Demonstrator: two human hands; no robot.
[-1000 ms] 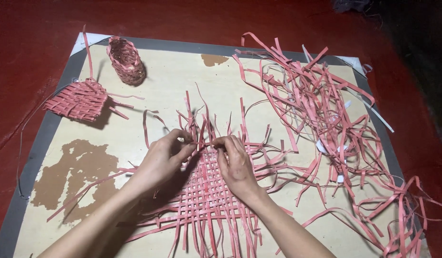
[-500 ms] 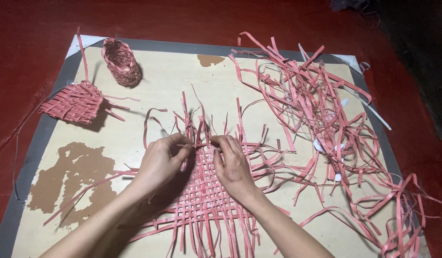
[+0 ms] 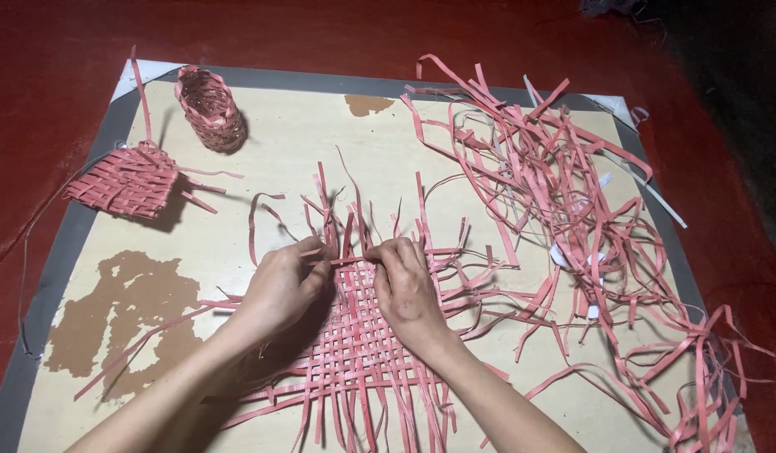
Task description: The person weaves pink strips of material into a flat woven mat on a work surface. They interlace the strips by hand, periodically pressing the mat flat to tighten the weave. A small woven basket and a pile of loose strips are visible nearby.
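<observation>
1. Both forearms run off the bottom edge, and the near end of the woven mat (image 3: 354,352) is cut off there too, so its full length cannot be told.
2. The left hand (image 3: 280,289) and right hand (image 3: 407,289) lie on top of the mat's far edge and hide the weave beneath them; their fingertips pinch a single pink strip (image 3: 346,261) that runs between them, left hand clenched on one end, right hand on the other. Whether other strips are also caught under the fingers cannot be made out.
3. The pile of loose pink strips (image 3: 572,218) at the right is too tangled to count; a few white scraps show among them.
4. The board (image 3: 304,134) that carries everything is pale with grey taped borders, lying on a red floor (image 3: 52,50); its lower right corner is buried under strips.
5. Against half a second ago, the hands sit in much the same place at the mat's far edge, still drawn together on the strip. The whole scene has slipped slightly in the view, which reads as head motion; the things on the board have kept their places.
6. Count: two hands, one mat in work at the middle of the board, one small flat woven piece (image 3: 124,180) at the left edge, one small round woven basket (image 3: 210,109) standing beyond it, and two brown worn patches (image 3: 124,319) on the board.
</observation>
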